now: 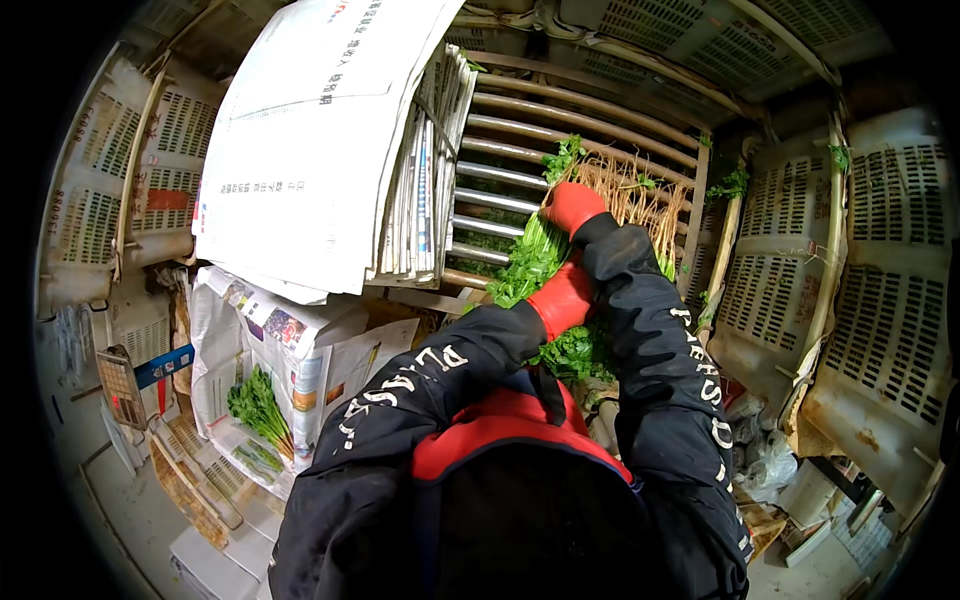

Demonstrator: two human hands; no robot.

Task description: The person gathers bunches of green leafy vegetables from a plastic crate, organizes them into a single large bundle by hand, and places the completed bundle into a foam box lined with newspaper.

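Observation:
Both my hands wear red gloves and are at a pile of leafy green herbs with long pale roots [622, 176], which lies on a rack of metal bars [495, 196]. My right hand [576, 206] is closed around green stems [541, 241] near their root end. Just below it, nearer my body, my left hand [562, 298] lies against the leafy part; its fingers are hidden, so its grip cannot be told. More green leaves [574, 352] show under my forearms. A separate bunch of herbs [259, 409] rests at the left on newspaper.
A tall stack of newspapers [300, 150] stands left of the bars. Below it is a newspaper-lined container [214, 352]. Slotted plastic crates [780, 255] surround the rack, with more crates [169, 165] at the left. A clear plastic bag [772, 469] lies at the lower right.

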